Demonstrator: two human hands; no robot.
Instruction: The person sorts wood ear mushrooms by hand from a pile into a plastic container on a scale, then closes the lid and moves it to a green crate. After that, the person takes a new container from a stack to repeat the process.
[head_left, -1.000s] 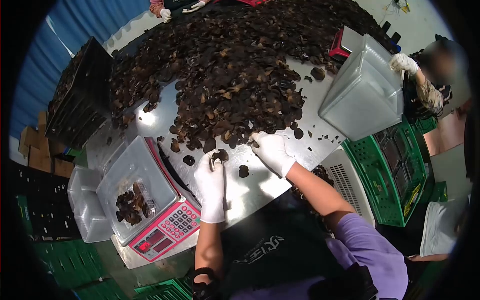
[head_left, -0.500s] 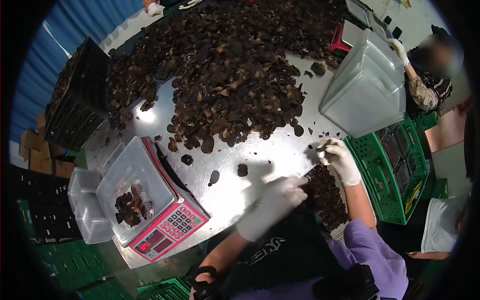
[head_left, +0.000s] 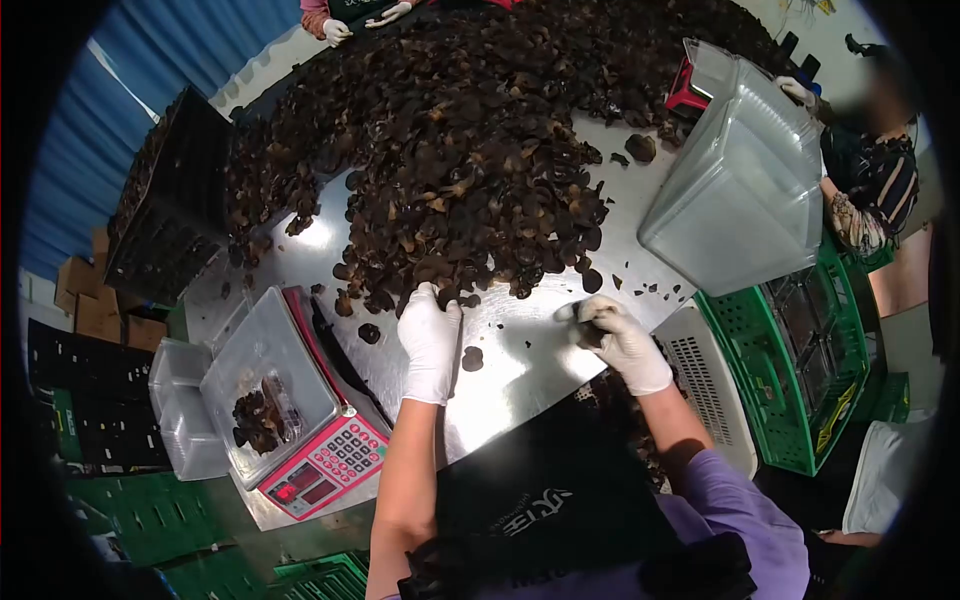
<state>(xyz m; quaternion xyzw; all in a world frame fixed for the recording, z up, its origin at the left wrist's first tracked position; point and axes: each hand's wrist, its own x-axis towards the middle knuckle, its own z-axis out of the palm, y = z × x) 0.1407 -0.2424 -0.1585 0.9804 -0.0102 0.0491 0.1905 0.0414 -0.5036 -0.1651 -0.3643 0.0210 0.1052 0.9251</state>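
Note:
My left hand (head_left: pixel 431 335), in a white glove, has its fingertips at the front edge of a large heap of dark brown fungus pieces (head_left: pixel 460 170); its fingers are bent around a piece. My right hand (head_left: pixel 622 345), also gloved, pinches a dark piece above the metal table (head_left: pixel 510 372). Below the right hand, more dark pieces lie in a white perforated basket (head_left: pixel 715 385). At the left stands a pink scale (head_left: pixel 345 455) with a clear plastic container (head_left: pixel 265 365) on it, holding some dark pieces.
Stacked clear containers (head_left: pixel 735 190) stand at the right, beside a green crate (head_left: pixel 790 370). Smaller clear containers (head_left: pixel 185 410) are left of the scale. A black crate (head_left: pixel 175 195) leans at the back left. Co-workers' gloved hands (head_left: pixel 338 32) show at the far side; another person (head_left: pixel 870 180) is at the right.
My left hand has moved up and left to the heap's edge. My right hand has moved left and slightly down with a dark piece. The co-worker's hands at the far side show more.

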